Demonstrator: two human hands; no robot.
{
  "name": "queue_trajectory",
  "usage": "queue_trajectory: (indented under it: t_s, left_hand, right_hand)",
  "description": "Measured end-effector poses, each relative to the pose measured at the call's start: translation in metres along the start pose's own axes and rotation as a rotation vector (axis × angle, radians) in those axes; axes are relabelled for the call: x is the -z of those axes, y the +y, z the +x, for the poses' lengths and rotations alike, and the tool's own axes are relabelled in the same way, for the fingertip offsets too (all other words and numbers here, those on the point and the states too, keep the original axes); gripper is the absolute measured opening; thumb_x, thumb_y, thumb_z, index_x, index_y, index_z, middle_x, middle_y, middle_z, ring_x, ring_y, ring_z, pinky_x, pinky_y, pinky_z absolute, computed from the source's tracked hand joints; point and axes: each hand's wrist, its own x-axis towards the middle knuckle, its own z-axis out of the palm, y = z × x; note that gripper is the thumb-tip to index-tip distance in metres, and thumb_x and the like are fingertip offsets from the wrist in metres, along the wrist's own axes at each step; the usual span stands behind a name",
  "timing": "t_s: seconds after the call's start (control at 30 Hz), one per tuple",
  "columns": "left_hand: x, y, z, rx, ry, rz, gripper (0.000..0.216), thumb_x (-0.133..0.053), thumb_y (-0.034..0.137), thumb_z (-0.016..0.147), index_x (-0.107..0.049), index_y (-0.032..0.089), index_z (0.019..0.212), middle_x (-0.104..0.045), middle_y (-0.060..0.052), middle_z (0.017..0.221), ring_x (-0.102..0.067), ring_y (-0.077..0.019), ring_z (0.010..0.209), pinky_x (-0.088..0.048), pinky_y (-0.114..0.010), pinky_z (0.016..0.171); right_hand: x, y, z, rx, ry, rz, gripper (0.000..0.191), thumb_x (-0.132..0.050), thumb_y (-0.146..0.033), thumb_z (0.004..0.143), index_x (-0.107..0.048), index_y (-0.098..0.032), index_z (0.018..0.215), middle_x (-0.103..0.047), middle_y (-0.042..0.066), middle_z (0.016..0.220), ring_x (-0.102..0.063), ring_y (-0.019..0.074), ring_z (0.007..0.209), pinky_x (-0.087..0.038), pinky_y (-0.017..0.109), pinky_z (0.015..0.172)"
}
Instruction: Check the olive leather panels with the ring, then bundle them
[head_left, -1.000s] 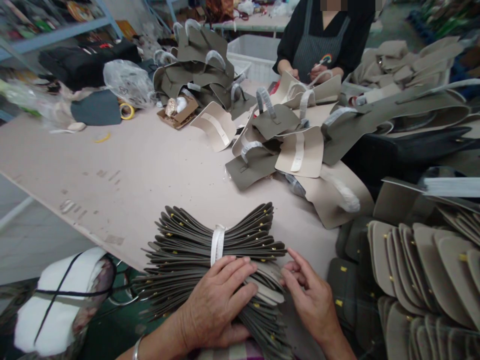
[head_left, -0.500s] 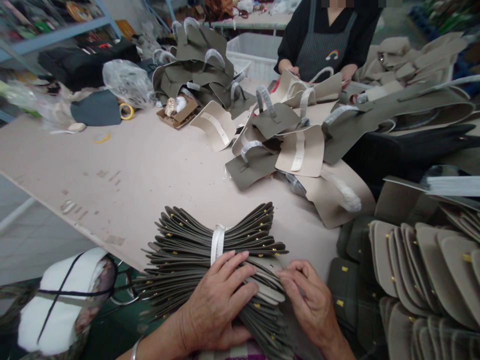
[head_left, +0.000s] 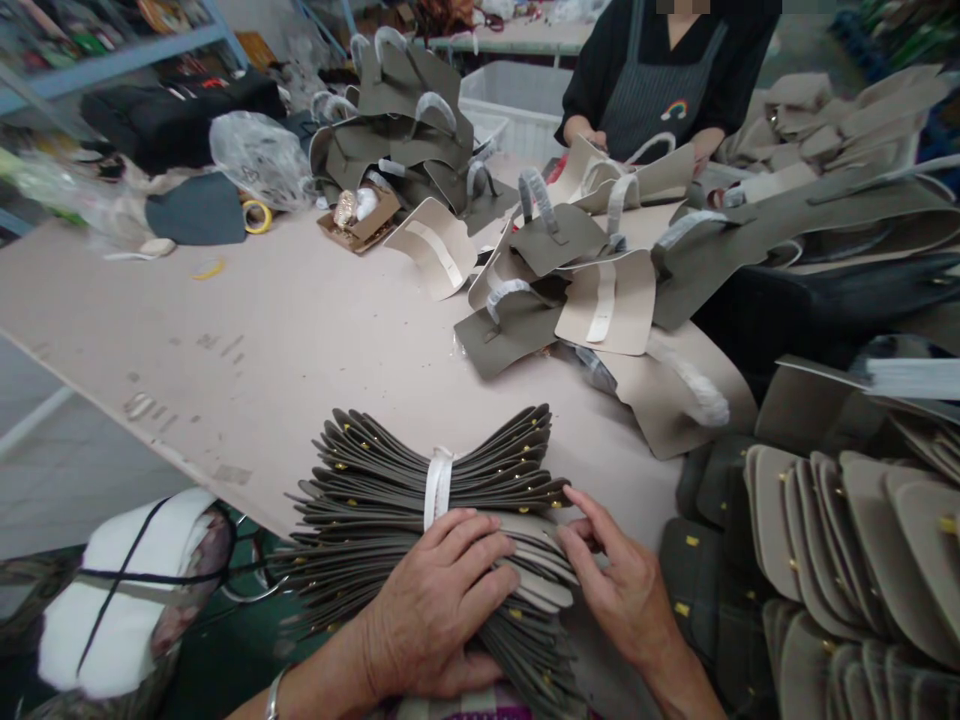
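A tied bundle of dark olive leather-like strips point(head_left: 360, 520) with small gold-coloured studs lies at the table's front edge. A white band point(head_left: 438, 488) wraps its middle, and the ends fan out on both sides. My left hand point(head_left: 450, 600) rests on top of the bundle with its fingers stretched out. At the bundle's right end is my right hand point(head_left: 619, 570), index finger and thumb apart. Its index fingertip touches the ends of the upper strips, and the thumb is at lighter beige-faced strips point(head_left: 532, 560) below. The remaining fingers are curled and partly hidden.
Stacked studded flaps point(head_left: 817, 530) stand at the right. Bag panels with wrapped handles point(head_left: 517, 320) lie across the table point(head_left: 285, 330). A co-worker in a striped apron point(head_left: 667, 100) stands opposite. Yellow tape point(head_left: 256, 217) and a small box point(head_left: 360, 225) lie at the back.
My right index finger has lifted away from the thumb to the upper strip ends, opening the earlier pinch. My left hand stays on the bundle.
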Motion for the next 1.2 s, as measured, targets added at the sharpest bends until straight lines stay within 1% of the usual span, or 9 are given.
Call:
queue_trajectory:
  t_s: [0.13,0.27,0.5,0.67,0.87,1.0,1.07,1.13,1.2]
  left_hand:
    - [0.005,-0.001,0.002,-0.018,-0.016,0.01,0.044,-0.056,0.049,0.079,-0.059,0.018,0.109,-0.062,-0.009,0.118,-0.05,-0.0274,0.117,-0.032,-0.047,0.107]
    - [0.006,-0.001,0.002,-0.013,-0.027,0.021,0.046,-0.058,0.05,0.077,-0.059,0.018,0.11,-0.062,-0.01,0.118,-0.049,-0.0283,0.118,-0.032,-0.047,0.107]
    - [0.008,-0.001,0.003,-0.013,-0.043,0.013,0.042,-0.055,0.048,0.08,-0.059,0.019,0.109,-0.062,-0.009,0.119,-0.052,-0.0276,0.116,-0.034,-0.046,0.106]
    - [0.01,-0.001,0.003,-0.013,-0.036,0.013,0.043,-0.055,0.049,0.08,-0.06,0.018,0.109,-0.062,-0.007,0.122,-0.052,-0.0276,0.117,-0.033,-0.046,0.106]
    - [0.009,-0.001,0.004,-0.006,-0.039,0.01,0.043,-0.057,0.048,0.079,-0.059,0.018,0.11,-0.062,-0.007,0.122,-0.051,-0.027,0.118,-0.033,-0.046,0.107]
    - [0.008,-0.001,0.004,-0.005,-0.033,0.013,0.042,-0.056,0.048,0.08,-0.06,0.018,0.109,-0.062,-0.007,0.121,-0.051,-0.0269,0.118,-0.033,-0.045,0.107]
    - [0.008,-0.001,0.004,-0.003,-0.035,0.013,0.041,-0.056,0.048,0.08,-0.06,0.018,0.109,-0.063,-0.007,0.12,-0.051,-0.027,0.118,-0.034,-0.045,0.106]
    - [0.009,-0.001,0.005,-0.004,-0.033,0.01,0.042,-0.056,0.049,0.08,-0.06,0.019,0.108,-0.063,-0.007,0.12,-0.052,-0.027,0.117,-0.034,-0.045,0.106]
    - [0.009,0.0,0.005,-0.006,-0.029,0.009,0.042,-0.055,0.049,0.08,-0.06,0.019,0.108,-0.063,-0.007,0.119,-0.052,-0.0273,0.117,-0.034,-0.046,0.105]
  right_hand:
    - [0.0,0.0,0.001,0.015,0.025,-0.041,0.039,-0.05,-0.028,0.092,-0.051,-0.015,0.129,-0.067,-0.001,0.072,-0.065,0.011,0.061,-0.051,0.018,0.062]
    - [-0.002,0.001,-0.004,0.061,0.111,-0.112,0.035,-0.05,-0.029,0.093,-0.054,-0.014,0.124,-0.07,0.001,0.076,-0.067,0.0125,0.063,-0.053,0.02,0.064]
    - [-0.001,0.003,-0.014,0.024,0.159,-0.094,0.026,-0.052,-0.03,0.091,-0.061,-0.016,0.111,-0.073,0.003,0.078,-0.07,0.0142,0.065,-0.055,0.02,0.064]
    - [0.0,0.004,-0.016,0.002,0.158,-0.078,0.021,-0.053,-0.032,0.091,-0.067,-0.019,0.099,-0.075,0.005,0.086,-0.071,0.0166,0.07,-0.057,0.023,0.068]
    - [-0.002,0.01,-0.02,-0.04,0.171,-0.043,0.02,-0.056,-0.032,0.09,-0.069,-0.02,0.097,-0.075,0.004,0.087,-0.072,0.017,0.072,-0.057,0.023,0.07]
    - [0.001,0.007,-0.019,0.005,0.132,0.027,0.018,-0.054,-0.028,0.091,-0.07,-0.02,0.089,-0.072,0.006,0.082,-0.069,0.0176,0.074,-0.056,0.025,0.07]
    - [0.002,0.004,-0.017,0.028,0.112,0.056,0.021,-0.053,-0.028,0.091,-0.069,-0.02,0.08,-0.07,0.008,0.086,-0.068,0.0193,0.082,-0.055,0.027,0.074]
    - [0.001,0.003,-0.015,-0.004,0.103,0.097,0.023,-0.055,-0.03,0.09,-0.066,-0.02,0.072,-0.069,0.01,0.093,-0.067,0.0207,0.089,-0.054,0.03,0.079]
    - [-0.002,0.002,-0.013,-0.094,0.097,0.184,0.018,-0.056,-0.031,0.089,-0.064,-0.019,0.078,-0.07,0.01,0.096,-0.068,0.0202,0.09,-0.055,0.029,0.079]
